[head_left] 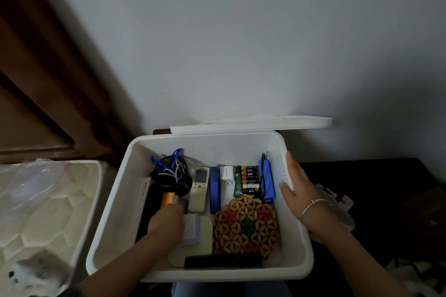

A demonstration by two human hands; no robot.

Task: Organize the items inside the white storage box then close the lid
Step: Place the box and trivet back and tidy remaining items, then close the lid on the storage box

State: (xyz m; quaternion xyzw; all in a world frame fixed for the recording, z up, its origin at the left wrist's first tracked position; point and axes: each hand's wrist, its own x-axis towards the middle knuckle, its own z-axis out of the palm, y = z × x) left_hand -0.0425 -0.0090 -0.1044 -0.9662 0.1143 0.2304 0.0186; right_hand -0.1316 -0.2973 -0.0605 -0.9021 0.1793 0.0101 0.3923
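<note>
Head view: right hand (299,190) flat against smooth white box (113,202); left hand (166,220), grip unclear.

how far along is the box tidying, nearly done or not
Partly done: the remote, white charger, batteries and blue power bank lie in a neat row. In hand: the left hand reaches among small items beside the tangled cables, while the right hand rests on the white storage box. Left: the cables, then closing the lid, open behind.
</note>
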